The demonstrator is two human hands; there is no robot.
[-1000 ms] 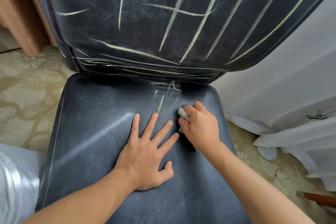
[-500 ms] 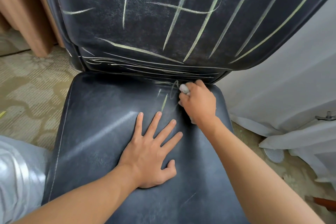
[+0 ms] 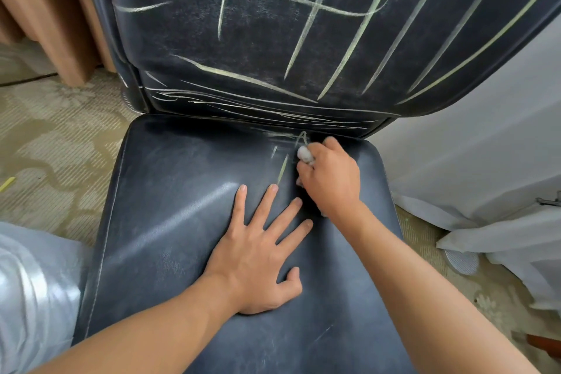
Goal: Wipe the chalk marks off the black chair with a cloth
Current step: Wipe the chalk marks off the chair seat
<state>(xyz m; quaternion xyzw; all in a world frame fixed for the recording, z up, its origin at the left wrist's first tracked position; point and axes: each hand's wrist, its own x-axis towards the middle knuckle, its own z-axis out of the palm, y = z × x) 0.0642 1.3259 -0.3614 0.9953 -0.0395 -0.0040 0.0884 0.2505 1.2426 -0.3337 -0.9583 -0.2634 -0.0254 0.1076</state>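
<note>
The black leather-look chair is seen from above, its padded seat filling the lower middle of the view and its upright backrest rising behind. A few short pale yellow-green chalk marks are left on the seat, near its rear edge and just beside the right hand. A small wadded whitish cloth is pressed against the seat at those marks; it is gripped by the right hand, whose fingers are curled tightly around it so that only a bit of the fabric shows. The left hand is laid flat on the seat just in front, its fingers straight and spread wide, nothing held, apparently to brace the body.

Most of the seat looks free of chalk apart from a faint haze, so that part is judged nearly finished. The backrest is judged untouched: long pale strokes are spread across it, with a tangle of thin lines along its lower edge, and this larger share of the work is left.

Beyond the chair, a patterned beige carpet is seen on the left, a white draped fabric on the right
</note>
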